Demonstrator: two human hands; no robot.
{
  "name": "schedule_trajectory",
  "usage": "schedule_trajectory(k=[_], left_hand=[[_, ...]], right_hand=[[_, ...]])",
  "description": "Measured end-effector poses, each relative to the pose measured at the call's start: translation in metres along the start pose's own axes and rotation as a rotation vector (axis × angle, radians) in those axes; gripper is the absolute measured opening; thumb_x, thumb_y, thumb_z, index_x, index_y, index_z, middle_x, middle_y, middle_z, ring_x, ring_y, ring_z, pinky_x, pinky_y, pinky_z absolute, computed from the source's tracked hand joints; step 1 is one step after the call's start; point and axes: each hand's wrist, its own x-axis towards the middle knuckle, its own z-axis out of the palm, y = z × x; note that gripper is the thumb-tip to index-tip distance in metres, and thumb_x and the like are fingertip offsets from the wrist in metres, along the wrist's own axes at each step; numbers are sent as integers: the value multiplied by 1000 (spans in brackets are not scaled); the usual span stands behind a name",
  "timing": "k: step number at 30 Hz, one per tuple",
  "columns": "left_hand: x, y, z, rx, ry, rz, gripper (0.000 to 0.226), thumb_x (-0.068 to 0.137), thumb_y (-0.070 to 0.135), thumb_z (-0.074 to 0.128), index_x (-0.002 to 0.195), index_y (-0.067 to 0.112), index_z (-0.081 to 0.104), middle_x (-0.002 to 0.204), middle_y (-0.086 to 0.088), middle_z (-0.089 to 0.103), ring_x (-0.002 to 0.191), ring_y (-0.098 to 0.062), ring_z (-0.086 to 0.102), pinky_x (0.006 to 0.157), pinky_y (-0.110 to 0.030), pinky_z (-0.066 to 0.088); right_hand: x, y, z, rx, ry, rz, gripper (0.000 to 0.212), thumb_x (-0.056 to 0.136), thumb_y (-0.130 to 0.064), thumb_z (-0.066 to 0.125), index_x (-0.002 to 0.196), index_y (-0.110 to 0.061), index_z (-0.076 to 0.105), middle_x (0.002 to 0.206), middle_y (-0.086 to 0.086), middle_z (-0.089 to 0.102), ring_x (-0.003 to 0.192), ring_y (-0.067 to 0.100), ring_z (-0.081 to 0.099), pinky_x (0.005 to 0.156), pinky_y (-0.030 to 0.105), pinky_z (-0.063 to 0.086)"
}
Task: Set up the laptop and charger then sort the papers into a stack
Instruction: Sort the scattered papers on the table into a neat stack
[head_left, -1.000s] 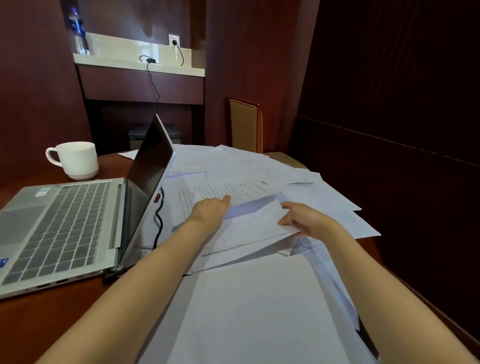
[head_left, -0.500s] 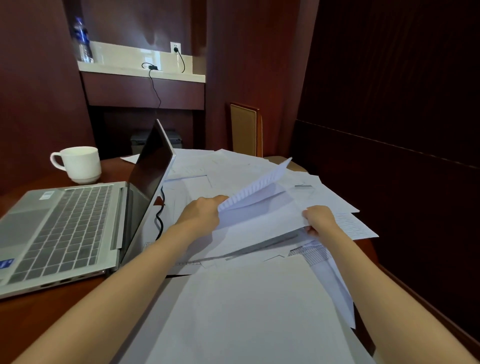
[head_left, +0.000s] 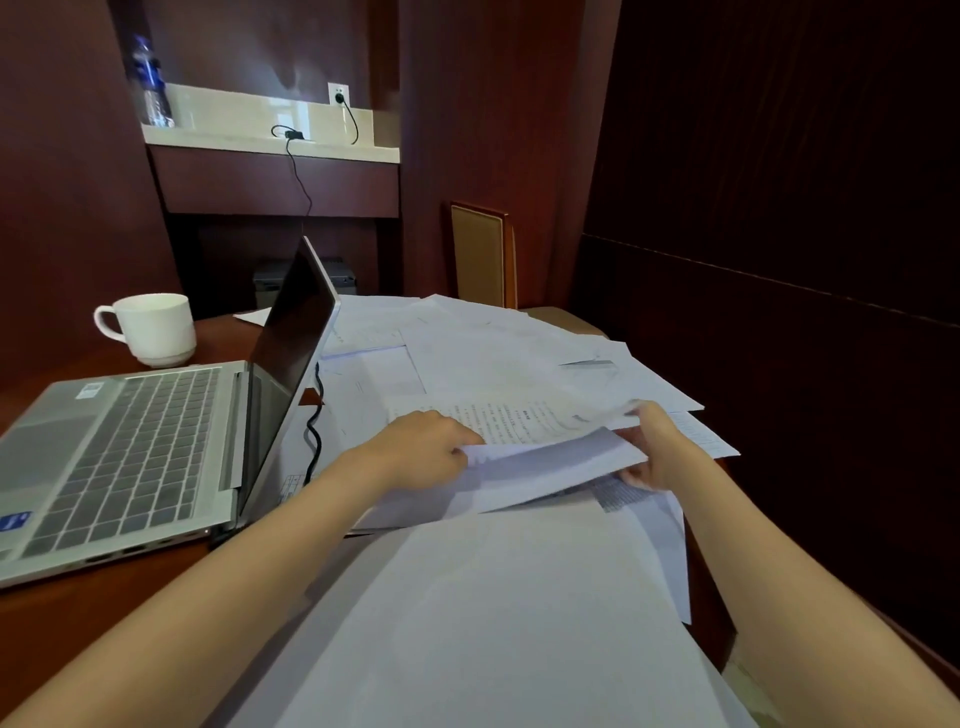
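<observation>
Over on the right half of the desk (head_left: 62, 623), just past the laptop (head_left: 130, 447): loose sheet (head_left: 550, 467) lifted a little off the paper mess, pinched at both ends. Left grip (head_left: 415, 452) curled tight on its left edge. Right grip (head_left: 657, 447) clamped on the right edge, fingers tucked underneath; can't tell if it's also catching the printed page just behind. Under and around all that, scattered papers (head_left: 493, 358) fanned across the desk, some printed, some blank. Closer in, big blank pile (head_left: 493, 623) reaching the near edge. Laptop open on the left, screen dark. Black charger cable (head_left: 311, 431) snaking down right behind the lid, plugged into a wall socket (head_left: 338, 95) above the shelf. White mug (head_left: 153, 327) behind the keyboard, water bottle (head_left: 150, 83) up on the shelf.
</observation>
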Motion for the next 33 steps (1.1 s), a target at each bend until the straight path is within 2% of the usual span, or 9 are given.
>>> schedule_trajectory(k=[5, 9, 12, 15, 20, 25, 29, 31, 33], left_hand=[[-3, -2, -1, -116, -41, 65, 38, 95, 28, 44, 61, 15, 36, 57, 3, 37, 57, -14, 32, 59, -28, 27], [-11, -4, -7, -375, -128, -9, 34, 92, 48, 46, 85, 24, 69, 88, 5, 68, 78, -12, 61, 70, -21, 42], [-14, -6, -7, -501, -117, -63, 27, 93, 45, 46, 92, 31, 69, 101, 6, 70, 92, -11, 65, 82, -24, 48], [-9, -19, -3, -462, -28, -112, 16, 94, 28, 51, 98, 29, 67, 111, 7, 64, 105, -13, 59, 93, -23, 44], [-3, -38, 4, -383, -88, -317, 49, 93, 23, 52, 140, 23, 36, 144, -8, 36, 129, -24, 41, 103, -30, 35], [-5, -42, 3, -644, 141, -563, 78, 89, 35, 59, 148, 17, 11, 146, -13, 32, 130, -31, 40, 107, -38, 34], [-9, -27, -9, -890, 295, -620, 81, 90, 26, 60, 148, 9, 7, 145, -13, 35, 124, -29, 45, 94, -28, 41], [-13, -19, -17, -1225, 247, -631, 65, 91, 17, 59, 144, 1, 24, 128, -15, 52, 93, -25, 59, 65, -22, 52], [-16, -16, -22, -1443, 179, -553, 36, 90, 7, 57, 124, -4, 53, 113, -19, 63, 78, -24, 63, 60, -29, 56]], right_hand=[[0, 1, 2, -42, -99, -49, 35, 92, -41, 49, 101, -7, 56, 65, 3, 60, 55, 15, 59, 46, 21, 49], [-6, -3, 2, 31, -207, -94, 48, 93, -53, 38, 95, -12, 63, 79, 5, 69, 69, 20, 64, 60, 28, 54], [-15, -6, 0, -27, -144, -123, 17, 94, -26, 44, 84, -15, 52, 85, 3, 56, 73, 21, 56, 57, 29, 49], [-11, -6, -3, -137, -80, -126, 18, 89, 4, 38, 77, -7, 47, 75, 8, 52, 65, 21, 55, 39, 19, 47], [-17, -9, -6, -206, -113, -210, 18, 89, 11, 47, 96, -3, 56, 89, 11, 59, 60, 18, 64, 39, 16, 49], [-21, -17, -28, 58, -164, -271, 20, 93, 8, 41, 97, 3, 59, 78, 10, 64, 41, 7, 60, 35, 13, 44], [-19, -15, -49, 240, -85, -296, 24, 93, 5, 35, 84, 3, 57, 76, 13, 55, 38, 11, 56, 35, 12, 45], [-21, -14, -53, 220, -55, -320, 25, 94, 5, 33, 86, 2, 57, 79, 10, 52, 48, 15, 57, 37, 13, 46], [-21, -14, -57, 150, -53, -351, 28, 94, 5, 34, 111, 1, 55, 95, 10, 56, 65, 17, 57, 50, 21, 52]])
